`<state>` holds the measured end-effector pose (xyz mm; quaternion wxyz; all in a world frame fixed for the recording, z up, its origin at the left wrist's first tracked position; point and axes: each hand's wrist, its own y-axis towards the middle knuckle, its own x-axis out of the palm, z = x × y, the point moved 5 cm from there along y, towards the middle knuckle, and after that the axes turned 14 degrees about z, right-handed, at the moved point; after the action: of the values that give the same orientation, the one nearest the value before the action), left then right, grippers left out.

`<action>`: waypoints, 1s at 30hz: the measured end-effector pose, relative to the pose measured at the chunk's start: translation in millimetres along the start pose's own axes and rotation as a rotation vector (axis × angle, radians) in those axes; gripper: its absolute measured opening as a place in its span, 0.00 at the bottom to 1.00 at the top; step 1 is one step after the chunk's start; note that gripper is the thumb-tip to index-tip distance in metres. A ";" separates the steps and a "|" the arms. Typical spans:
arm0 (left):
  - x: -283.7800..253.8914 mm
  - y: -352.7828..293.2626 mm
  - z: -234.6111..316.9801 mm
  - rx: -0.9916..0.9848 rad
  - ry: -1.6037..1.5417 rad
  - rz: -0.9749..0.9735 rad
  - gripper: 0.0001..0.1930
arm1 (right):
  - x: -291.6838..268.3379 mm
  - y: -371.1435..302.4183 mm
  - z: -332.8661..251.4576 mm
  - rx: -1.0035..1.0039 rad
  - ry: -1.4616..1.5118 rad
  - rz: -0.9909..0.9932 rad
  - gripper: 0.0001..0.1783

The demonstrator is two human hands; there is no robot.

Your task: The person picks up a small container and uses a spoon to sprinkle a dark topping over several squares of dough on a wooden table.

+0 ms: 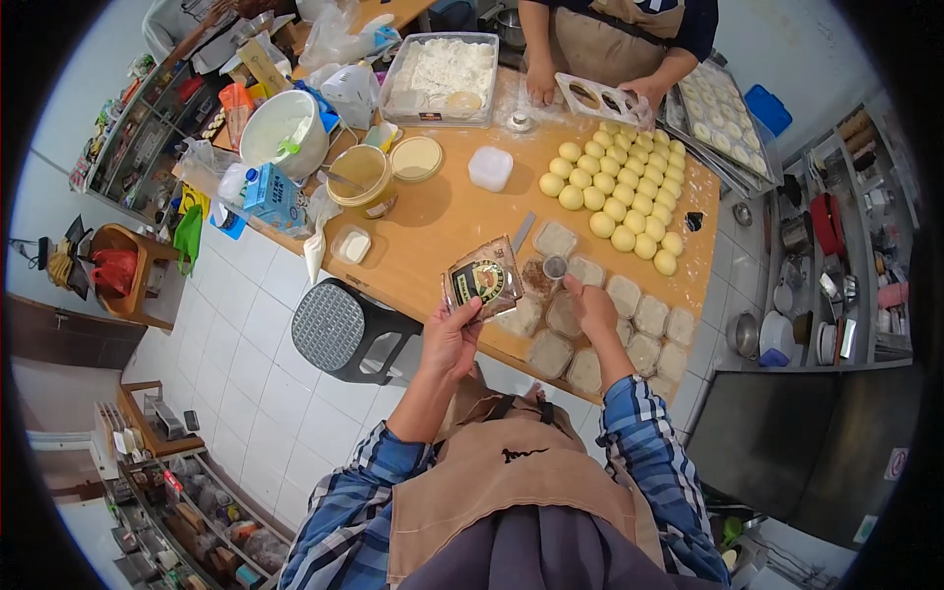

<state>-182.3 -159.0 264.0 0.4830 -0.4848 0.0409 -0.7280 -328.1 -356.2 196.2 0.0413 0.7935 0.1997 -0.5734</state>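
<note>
**Left hand (454,339) grips a packet (484,280), right hand (593,313) a small round tool (555,266)**

A wooden table (433,256) fills the middle of the view. Across it, a co-worker (608,44) in a brown apron holds a white tray (600,97) with round openings. Pale yellow dough balls (622,194) sit in close rows toward the table's right side. Nearer, small square tubs (623,296) with tan contents stand close together. The dark printed packet is tilted above the table near its front edge, at the left of the tubs, clamped between the left hand's thumb and fingers. The right hand's fingers are closed on the small round tool, which is over the tubs, just beside some brown powder (537,279).
</note>
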 end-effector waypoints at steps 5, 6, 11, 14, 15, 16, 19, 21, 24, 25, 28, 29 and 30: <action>3.4 -0.7 2.4 -0.016 -0.010 -0.004 0.13 | 4.1 4.5 -12.4 0.011 0.036 -0.036 0.38; 1.9 0.9 2.2 -0.015 -0.010 -0.003 0.13 | 4.5 4.8 -16.2 0.010 0.036 -0.037 0.38; 3.4 2.9 2.7 -0.014 -0.010 -0.022 0.13 | 1.5 4.7 -28.7 0.003 0.045 -0.042 0.38; 3.0 4.5 3.1 -0.008 -0.016 -0.024 0.13 | 3.3 2.7 -29.9 -0.011 0.026 -0.089 0.38; 3.8 3.9 3.3 -0.010 -0.017 -0.024 0.13 | 3.5 1.5 -29.9 -0.011 0.025 -0.089 0.38; 5.1 2.7 4.1 -0.013 -0.015 -0.021 0.13 | 3.8 0.1 -30.1 -0.015 0.010 -0.077 0.38; 5.9 2.7 3.9 -0.015 -0.012 -0.019 0.13 | 2.6 -5.7 -29.8 -0.024 0.002 -0.076 0.39; 4.6 3.5 2.6 -0.015 -0.010 -0.020 0.13 | 0.9 -9.5 -28.8 -0.030 0.007 -0.088 0.39; 2.7 4.3 0.8 -0.011 0.005 -0.019 0.13 | -2.1 -16.4 -29.5 -0.072 0.023 -0.130 0.40; 2.7 4.6 0.1 -0.008 0.000 -0.012 0.13 | -9.4 -21.2 -32.5 -0.086 0.040 -0.120 0.39; 2.6 4.8 -2.0 -0.007 -0.003 -0.004 0.14 | -10.0 -26.0 -28.2 -0.129 0.082 -0.089 0.39; 2.9 4.4 -2.6 -0.006 -0.001 -0.003 0.14 | -10.0 -26.8 -26.3 -0.159 0.109 -0.067 0.39; 2.8 4.0 -3.1 -0.009 0.001 -0.004 0.14 | -9.0 -28.0 -22.5 -0.156 0.109 -0.066 0.39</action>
<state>-182.1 -164.4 262.1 0.4793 -0.4868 0.0431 -0.7290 -320.5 -326.3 216.7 0.0731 0.8110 0.2717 -0.5129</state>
